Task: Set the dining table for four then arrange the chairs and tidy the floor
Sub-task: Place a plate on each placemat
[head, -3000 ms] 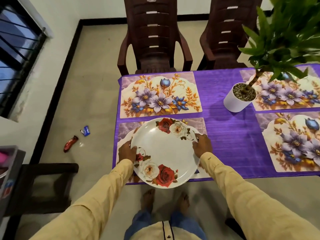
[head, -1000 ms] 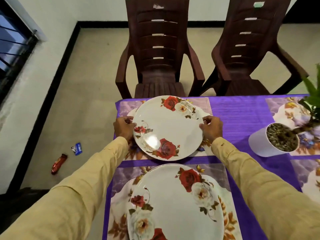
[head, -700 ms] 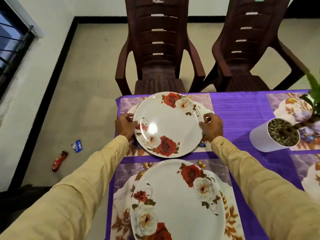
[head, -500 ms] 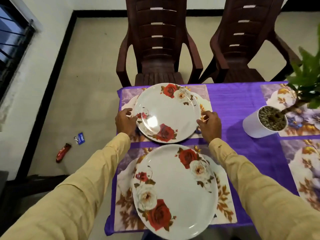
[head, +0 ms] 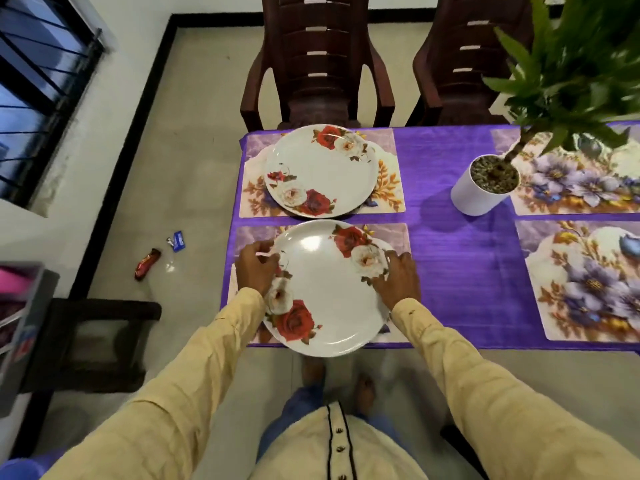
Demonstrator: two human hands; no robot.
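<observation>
Head view. Near plate (head: 329, 296), white with roses, sits on near mat (head: 398, 233) at the table's left end, and its front edge overhangs the table edge. I cannot tell whether it is lifted or resting.

Left hand (head: 256, 268) grips the plate's left rim, fingers curled and close together, thumb on top. Right hand (head: 398, 278) grips the right rim, fingers (head: 389, 259) bent over the edge and slightly spread.

Far plate (head: 322, 168), same pattern, lies flat on far mat (head: 386, 147), just beyond the near plate and not touching it.

Purple cloth (head: 460, 258) covers the table. White pot (head: 474, 192) stands on the cloth right of the far plate, touching a floral mat (head: 571, 188). The pot holds gravel (head: 493, 174) and a leaning green plant (head: 571, 74). Another floral mat (head: 588, 285) lies nearer, bottom right.

Two brown chairs (head: 318, 64) (head: 460, 64) stand behind the table.

On the floor left of the table: red wrapper (head: 147, 264) and blue wrapper (head: 179, 240), near each other.

Grey bin (head: 20, 306) at the left edge holds something pink (head: 14, 277), too blurred to identify. Dark stool (head: 97, 327) is beside it.
</observation>
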